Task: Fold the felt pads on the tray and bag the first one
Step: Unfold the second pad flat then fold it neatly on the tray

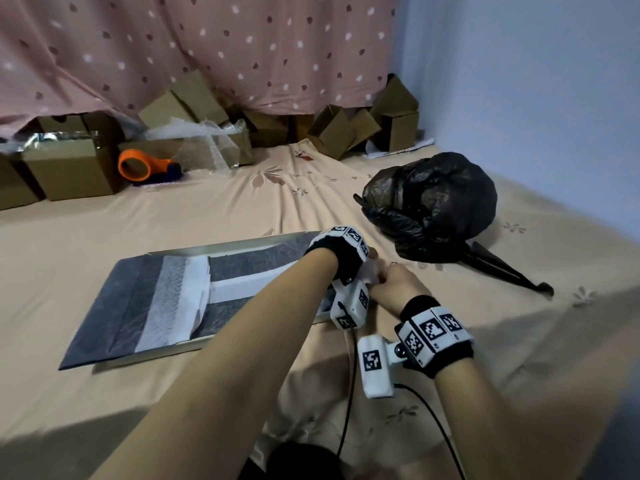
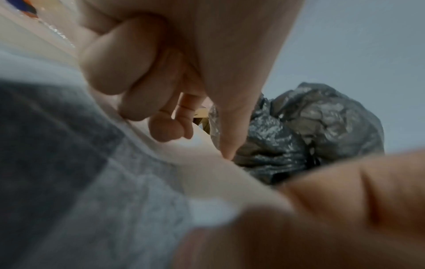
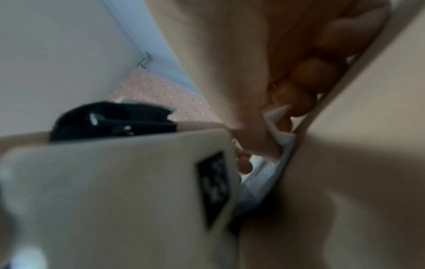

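A flat tray [image 1: 221, 245] lies on the bed with dark grey felt pads [image 1: 114, 306] spread in it. On them lie a folded white pad [image 1: 173, 299] and a long white strip [image 1: 249, 285]. At the tray's right end, my left hand [image 1: 371, 254] and right hand [image 1: 393, 285] meet on the white felt. In the left wrist view a thumb [image 2: 232, 118] and curled fingers pinch the white felt's edge [image 2: 195, 163]. The right hand's fingers [image 3: 299, 98] pinch a white corner [image 3: 279, 116]. A crumpled black plastic bag [image 1: 433, 206] lies just beyond the hands.
Cardboard boxes [image 1: 69, 168], bubble wrap [image 1: 204, 143] and an orange tape dispenser [image 1: 142, 166] line the far side under a pink dotted curtain [image 1: 207, 46]. A blue-grey wall [image 1: 536, 81] stands on the right. Peach bed sheet [image 1: 173, 216] surrounds the tray.
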### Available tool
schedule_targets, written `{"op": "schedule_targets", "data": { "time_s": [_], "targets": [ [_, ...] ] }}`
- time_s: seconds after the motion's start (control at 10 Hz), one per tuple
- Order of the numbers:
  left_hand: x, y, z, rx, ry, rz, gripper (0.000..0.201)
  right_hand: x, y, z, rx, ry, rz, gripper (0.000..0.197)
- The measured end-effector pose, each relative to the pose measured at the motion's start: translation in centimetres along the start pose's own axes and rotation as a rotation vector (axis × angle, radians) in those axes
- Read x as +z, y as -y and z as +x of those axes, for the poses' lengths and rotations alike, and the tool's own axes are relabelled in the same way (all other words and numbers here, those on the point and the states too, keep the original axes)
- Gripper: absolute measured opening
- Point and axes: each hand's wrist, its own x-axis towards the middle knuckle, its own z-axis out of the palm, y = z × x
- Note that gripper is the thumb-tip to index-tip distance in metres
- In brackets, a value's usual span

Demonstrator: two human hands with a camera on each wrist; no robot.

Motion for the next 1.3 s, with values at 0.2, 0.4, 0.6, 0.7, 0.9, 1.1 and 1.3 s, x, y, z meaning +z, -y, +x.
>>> {"op": "schedule_targets", "data": {
  "time_s": [0.2,0.4,0.6,0.7,0.9,1.1,1.3],
  "targets": [
    [0.9,-0.5,-0.8,-0.061,-0.029,-0.124,0.042,0.0,0.2,-0.7,-0.226,-0.061,0.226,0.019],
    [-2.5,3.2,-0.9,-0.137,-0.229,-0.487,0.021,-0.4,3.8,-2.3,-0.42,-0.14,0.32,0.016],
    [-5.8,10.7,-6.9,-0.269,-0.283,-0.478,0.023,2.2,7.3,-4.8,-0.556,-0.107,-0.011,0.03],
    [-5.2,14.2,-9.1,-0.339,-0.262,-0.466,0.026,4.6,8.1,-5.4,-0.628,-0.005,-0.177,0.053],
    [-1.5,20.8,-8.2,-0.463,-0.187,-0.443,0.038,8.1,8.9,-6.1,-0.673,0.193,-0.369,0.055],
    [-0.9,20.9,-9.8,-0.439,-0.181,-0.419,0.036,8.8,8.6,-6.4,-0.661,0.201,-0.449,0.06],
    [-1.0,21.3,-10.5,-0.441,-0.195,-0.31,0.014,8.7,8.6,-6.3,-0.642,0.286,-0.468,0.053]
  ]
}}
